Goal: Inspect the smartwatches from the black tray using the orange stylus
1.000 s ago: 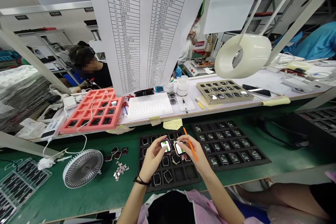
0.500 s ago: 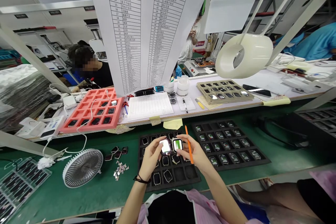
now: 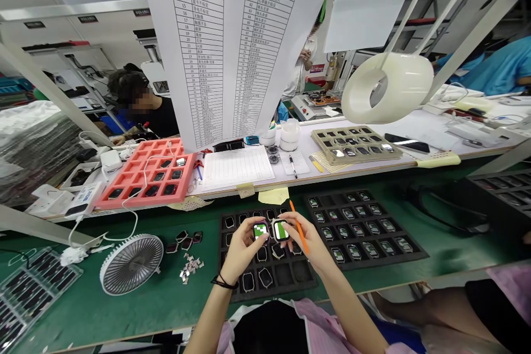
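Observation:
Two smartwatch bodies without straps are held side by side above a black foam tray (image 3: 286,291). My left hand (image 3: 241,244) is closed round the left smartwatch (image 3: 260,230), its thumb at the lower edge of a green and white screen. In my right hand (image 3: 307,235) is the other smartwatch (image 3: 281,229), which shows a white and green screen. An orange pen (image 3: 299,228) is tucked slantwise among the right hand's fingers. Beneath both hands, the tray's pockets hold several dark-screened watches; my hands hide some of them.
A second black tray (image 3: 365,257) of lit watches lies right. Left are a small fan (image 3: 131,265), loose watches (image 3: 182,240) and small silvery pieces (image 3: 191,269). The shelf carries a pink tray (image 3: 145,149) and a beige tray (image 3: 354,144). A printed sheet (image 3: 232,50) hangs in front.
The left watch's screen has gone from plain white to green and white, and its thumb now lies over the screen's edge. The right watch's screen pattern has changed; the orange pen tilts more.

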Demonstrator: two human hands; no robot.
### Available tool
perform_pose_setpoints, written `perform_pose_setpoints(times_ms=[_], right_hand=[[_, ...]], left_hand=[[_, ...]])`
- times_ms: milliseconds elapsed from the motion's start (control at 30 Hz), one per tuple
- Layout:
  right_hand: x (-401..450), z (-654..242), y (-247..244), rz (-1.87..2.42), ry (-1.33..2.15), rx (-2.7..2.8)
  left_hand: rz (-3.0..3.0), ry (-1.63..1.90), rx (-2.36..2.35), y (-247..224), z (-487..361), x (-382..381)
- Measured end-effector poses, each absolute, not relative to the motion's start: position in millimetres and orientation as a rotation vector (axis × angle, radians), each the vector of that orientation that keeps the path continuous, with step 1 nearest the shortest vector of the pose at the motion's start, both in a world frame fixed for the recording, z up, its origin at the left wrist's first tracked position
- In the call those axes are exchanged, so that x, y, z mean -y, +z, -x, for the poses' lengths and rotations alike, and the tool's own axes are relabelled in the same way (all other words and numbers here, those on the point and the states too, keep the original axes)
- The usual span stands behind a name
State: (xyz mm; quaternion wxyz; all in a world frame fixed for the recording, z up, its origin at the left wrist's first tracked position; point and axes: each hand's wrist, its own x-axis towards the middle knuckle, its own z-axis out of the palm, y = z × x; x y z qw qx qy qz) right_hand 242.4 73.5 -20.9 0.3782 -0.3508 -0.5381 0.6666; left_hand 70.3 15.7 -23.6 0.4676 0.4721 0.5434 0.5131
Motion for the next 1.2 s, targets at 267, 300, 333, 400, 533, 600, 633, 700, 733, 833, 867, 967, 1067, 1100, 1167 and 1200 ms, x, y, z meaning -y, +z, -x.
perform_pose_setpoints(times_ms=[267, 300, 333, 400, 533, 600, 633, 700, 733, 833, 867, 967, 1067, 1100, 1167, 1200], right_hand=[[-74.0, -250.3, -20.7, 0.871, 1.765, 1.434], [-74.1, -249.8, -21.7, 0.881, 1.752, 1.424], [-74.0, -248.9, -22.6, 0.899, 1.732, 1.408], [-73.7, -246.1, -23.6, 0.945, 1.688, 1.352], [-72.9, -239.6, -22.7, 1.031, 1.634, 1.233], [-72.6, -238.0, -21.5, 1.046, 1.652, 1.217], [-72.5, -238.0, -21.0, 1.043, 1.668, 1.217], [-72.5, -239.1, -20.1, 1.023, 1.707, 1.222], [-72.6, -240.2, -19.9, 1.011, 1.724, 1.230], [-72.6, -243.7, -20.1, 0.968, 1.759, 1.273], [-72.5, -244.5, -20.6, 0.950, 1.760, 1.287], [-72.2, -245.7, -22.5, 0.911, 1.732, 1.310], [-72.4, -245.5, -23.2, 0.905, 1.711, 1.320], [-72.6, -245.3, -23.0, 0.908, 1.716, 1.322], [-73.2, -244.9, -22.5, 0.919, 1.726, 1.309], [-73.5, -244.7, -22.3, 0.924, 1.726, 1.295]], left_hand=[[-1.146, 1.218, -1.295, -22.3, -67.3, -16.1], [-1.128, 1.221, -1.309, -21.4, -67.2, -16.2], [-1.109, 1.229, -1.325, -20.4, -67.2, -16.2], [-1.076, 1.233, -1.372, -18.4, -67.4, -16.2], [-1.061, 1.205, -1.442, -15.7, -68.9, -16.2], [-1.068, 1.211, -1.438, -15.4, -70.0, -16.5], [-1.075, 1.216, -1.432, -15.5, -70.5, -16.7], [-1.092, 1.230, -1.412, -16.2, -71.5, -16.9], [-1.100, 1.239, -1.397, -16.8, -71.9, -17.0], [-1.104, 1.245, -1.358, -19.5, -72.2, -17.2], [-1.106, 1.242, -1.354, -20.3, -72.2, -17.3], [-1.125, 1.237, -1.351, -20.9, -71.6, -17.1], [-1.116, 1.227, -1.364, -19.1, -70.2, -16.7], [-1.106, 1.225, -1.374, -18.7, -69.6, -16.7], [-1.097, 1.230, -1.390, -19.0, -68.4, -16.8], [-1.100, 1.236, -1.388, -19.9, -68.0, -17.0]])
